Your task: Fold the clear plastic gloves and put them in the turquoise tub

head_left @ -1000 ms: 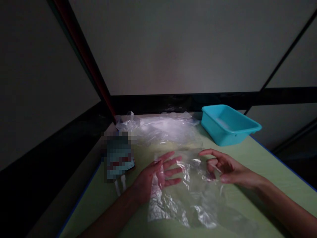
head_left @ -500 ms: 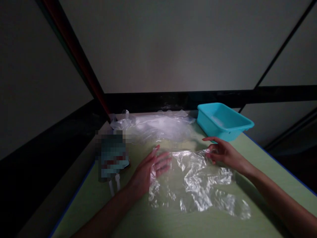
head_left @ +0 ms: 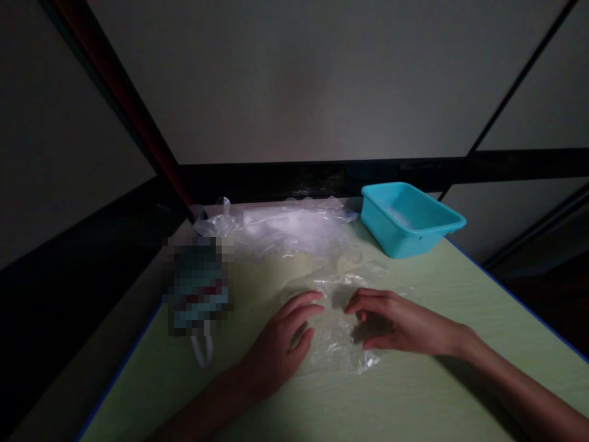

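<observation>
The left hand (head_left: 278,350) and right hand (head_left: 402,323) are half-curled, fingers parted, at the clear plastic film (head_left: 338,350) mid-table; contact cannot be confirmed. Dragging fingertips could crease or snag the thin film. Piled plastic (head_left: 294,226) and the turquoise basin (head_left: 407,245) restrict far travel; the tabletop (head_left: 405,399) extends nearward between blue side edges (head_left: 515,297).

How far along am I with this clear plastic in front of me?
Already done, it seems: the near plastic sheet lies on the table, though wrinkled. In hand: nothing clearly gripped; left hand and right hand are open around it. Possibly left: smoothing those wrinkles. The plastic pile lies behind; whether it needs work, I can't tell.
</observation>
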### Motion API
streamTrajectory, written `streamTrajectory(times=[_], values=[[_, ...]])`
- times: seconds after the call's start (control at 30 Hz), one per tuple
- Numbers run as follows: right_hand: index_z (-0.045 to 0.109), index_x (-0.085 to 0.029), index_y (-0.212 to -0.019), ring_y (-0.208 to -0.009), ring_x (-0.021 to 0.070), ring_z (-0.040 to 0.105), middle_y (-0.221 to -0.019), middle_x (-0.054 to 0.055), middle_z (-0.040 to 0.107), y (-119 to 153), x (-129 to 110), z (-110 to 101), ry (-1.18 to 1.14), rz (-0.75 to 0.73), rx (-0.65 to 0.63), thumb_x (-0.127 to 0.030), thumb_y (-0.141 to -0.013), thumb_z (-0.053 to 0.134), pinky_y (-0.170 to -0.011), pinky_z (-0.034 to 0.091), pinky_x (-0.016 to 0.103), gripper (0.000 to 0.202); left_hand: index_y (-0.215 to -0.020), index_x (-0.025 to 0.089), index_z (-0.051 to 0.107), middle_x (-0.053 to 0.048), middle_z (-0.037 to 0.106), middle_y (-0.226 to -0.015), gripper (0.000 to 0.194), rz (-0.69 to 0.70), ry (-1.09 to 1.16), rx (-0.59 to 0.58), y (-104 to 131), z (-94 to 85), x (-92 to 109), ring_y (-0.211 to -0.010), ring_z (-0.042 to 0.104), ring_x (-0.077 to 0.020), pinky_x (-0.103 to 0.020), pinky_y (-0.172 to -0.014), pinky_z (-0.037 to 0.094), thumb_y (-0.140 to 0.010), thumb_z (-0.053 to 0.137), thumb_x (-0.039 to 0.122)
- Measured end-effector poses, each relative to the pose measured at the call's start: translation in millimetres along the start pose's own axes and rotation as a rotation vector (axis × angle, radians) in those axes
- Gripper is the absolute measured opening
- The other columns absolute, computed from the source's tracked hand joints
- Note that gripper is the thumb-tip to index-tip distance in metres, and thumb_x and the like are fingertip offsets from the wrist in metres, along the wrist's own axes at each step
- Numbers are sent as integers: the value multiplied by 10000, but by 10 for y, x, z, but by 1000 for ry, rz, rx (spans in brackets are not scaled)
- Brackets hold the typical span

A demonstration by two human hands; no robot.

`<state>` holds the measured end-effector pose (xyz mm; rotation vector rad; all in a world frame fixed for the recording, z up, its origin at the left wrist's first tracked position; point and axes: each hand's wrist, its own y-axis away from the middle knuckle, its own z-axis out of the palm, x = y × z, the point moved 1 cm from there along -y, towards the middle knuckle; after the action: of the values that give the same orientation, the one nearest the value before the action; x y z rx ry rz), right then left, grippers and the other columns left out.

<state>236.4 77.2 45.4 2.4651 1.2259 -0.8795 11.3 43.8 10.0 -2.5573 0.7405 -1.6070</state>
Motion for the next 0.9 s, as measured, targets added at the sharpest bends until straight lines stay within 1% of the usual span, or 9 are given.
streamTrajectory(times=[0.1, 0.2, 0.3, 0.47, 0.67, 0.7, 0.77, 0.83, 0.9], values=[[539, -171, -1038, -850, 164, 543, -973, 38, 548, 14, 4, 28, -10, -4, -84, -202, -655, 716, -698, 453, 262, 423, -1194, 273, 530, -17, 413, -1350, 452, -3, -104, -157, 18, 52, -40, -1241, 345, -248, -397, -1032, 240, -775, 500, 105], [564, -159, -975, -854, 163, 529, -928, 22, 547, 30, -10, 19, -4, -50, -150, -158, -583, 752, -716, 441, 257, 435, -1245, 260, 477, -24, 370, -1377, 465, 13, -199, -209, 14, 60, -63, -1272, 292, -240, -394, -1050, 198, -794, 509, 155], [582, -150, -896, -843, 162, 522, -901, 20, 540, 39, -47, 3, 21, -76, -189, -102, -545, 745, -738, 432, 269, 390, -1242, 249, 482, -35, 377, -1374, 440, 33, -257, -221, 5, 55, -59, -1270, 297, -231, -380, -1051, 194, -809, 498, 175], [598, -153, -774, -766, 155, 534, -767, 3, 558, 67, -58, -11, -24, -93, -265, -82, -614, 679, -694, 438, 268, 193, -1220, 249, 508, -54, 430, -1338, 436, 80, -286, -197, 6, 40, -39, -1240, 343, -246, -396, -1035, 224, -792, 521, 169], [637, -156, -869, -704, 125, 559, -751, 7, 600, 116, -83, -15, -255, -154, -455, -196, -697, 678, -654, 458, 232, 181, -1183, 234, 540, -81, 577, -1178, 460, 194, -305, -158, 30, 38, 24, -1097, 488, -271, -448, -1014, 256, -729, 591, 176], [638, -149, -874, -690, 120, 561, -738, 9, 601, 107, -98, -5, -277, -158, -442, -197, -719, 658, -643, 458, 226, 164, -1158, 216, 554, -83, 602, -1131, 425, 216, -322, -147, 33, 43, 36, -1056, 516, -259, -447, -1004, 279, -736, 573, 169], [632, -135, -871, -692, 119, 564, -747, 21, 602, 66, -120, 18, -259, -135, -307, -180, -772, 598, -645, 456, 227, 114, -1108, 171, 570, -87, 618, -1079, 352, 237, -388, -128, 35, 54, 48, -1014, 539, -231, -428, -980, 333, -761, 517, 149], [616, -136, -907, -770, 134, 567, -834, 46, 606, 13, -114, 38, -166, -80, -95, -170, -823, 527, -704, 454, 256, 127, -1125, 135, 541, -102, 581, -1145, 344, 223, -490, -129, 36, 64, 36, -1073, 508, -215, -395, -973, 364, -789, 465, 138], [588, -144, -1000, -912, 162, 549, -981, 77, 590, -29, -70, 58, -59, -28, 42, -201, -859, 483, -813, 437, 301, 185, -1212, 109, 463, -124, 479, -1280, 402, 187, -608, -161, 38, 71, 8, -1185, 417, -217, -383, -992, 353, -815, 448, 165]])
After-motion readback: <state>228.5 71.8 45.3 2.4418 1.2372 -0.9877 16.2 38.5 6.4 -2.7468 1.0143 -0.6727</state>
